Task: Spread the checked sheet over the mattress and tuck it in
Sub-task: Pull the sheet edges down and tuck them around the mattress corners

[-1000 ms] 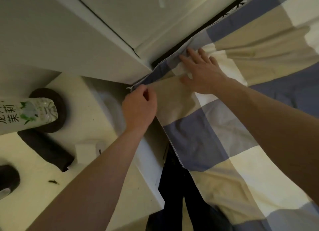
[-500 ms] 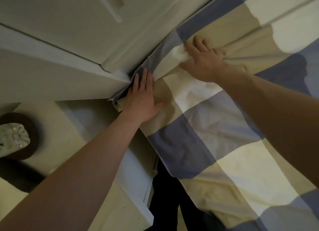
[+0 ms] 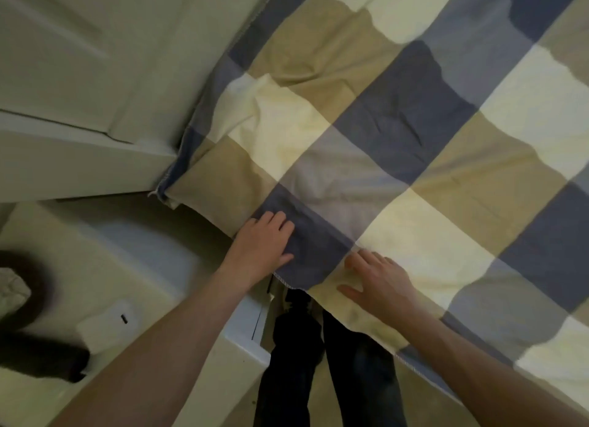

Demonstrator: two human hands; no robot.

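Brown and blurred, a ring sits at the far left of the pale bench, with a pale crumpled lump inside it that is too unclear to name. Just below lies a dark roll, and beside that a small white box with a dark slot in its top. Above the bench stands a white panel.

The sheet's corner is bunched against the panel's lower edge. From there the sheet, checked in blue, tan and cream, runs rightward over the whole bed. It covers the mattress, so none of that shows. It is creased near the panel and smoother further right.

The left grip, a bare hand, is flat on a blue square at the sheet's near edge. Its fingers are laid on the cloth and only slightly bent, and it holds nothing.

Between the two forearms, dark trousers show below the hanging hem, in the gap between bench and bed.

The right grip, near the left one but apart from it, lies palm down on a cream square. Its fingers are spread and straight, pressing the cloth without grasping it, close to where the stitched hem drops off the bed's side.
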